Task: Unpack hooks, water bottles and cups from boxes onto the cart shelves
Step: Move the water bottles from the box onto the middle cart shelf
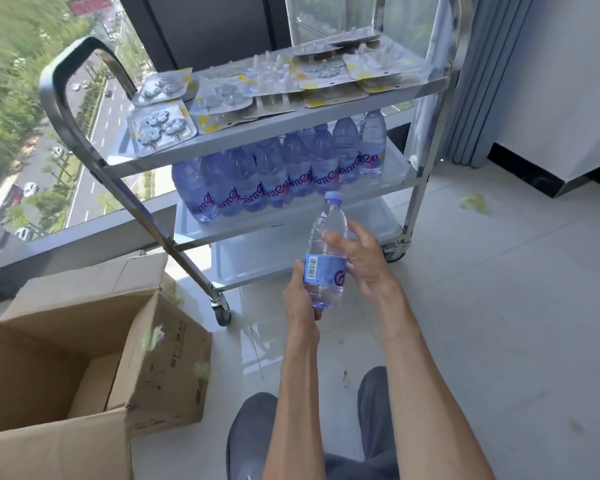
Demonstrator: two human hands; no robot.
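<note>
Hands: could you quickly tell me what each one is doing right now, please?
Left hand: grips the water bottle low down.
Right hand: fingers loosely spread, touching the bottle.

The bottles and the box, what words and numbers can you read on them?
Bottles on the cart's middle shelf: purple label letters, partly hidden, about "ante".
Held water bottle: a barcode, digits too small; one purple letter, cut off.
Cardboard box: dark print, too blurred to read.

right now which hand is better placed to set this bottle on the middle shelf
Left, probably. The left hand already grips the bottle round its lower half, while the right hand only lies beside it with loose fingers. The middle shelf shows bare space at its right end.
</note>
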